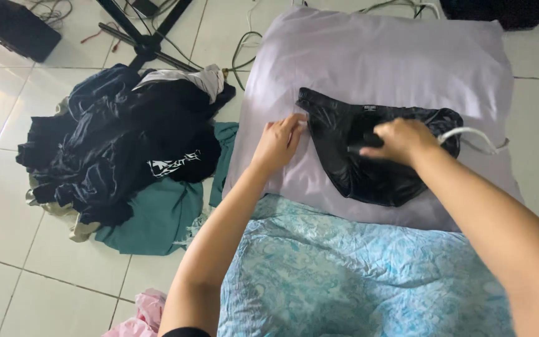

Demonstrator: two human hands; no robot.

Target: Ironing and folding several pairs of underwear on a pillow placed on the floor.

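Two bare hands over a black garment (369,156) spread on a lavender pillow (369,56): left hand (279,145) pinching its left edge, right hand (400,140) closed loosely, pressing its middle. Seemingly only part smoothed, not yet folded; beside, on white tiles (7,212), one heap of dark clothes (113,143) unsorted.

A black garment (369,156) of glossy, slightly crinkled cloth is spread on a pillow (375,56) cased in smooth, matt lilac fabric — a faint sheen is seen along its folds. A puckered, pale-blue printed quilt (357,274) is laid in front, while dark, matt clothes (113,143) are heaped on glossy white floor tiles (7,237).
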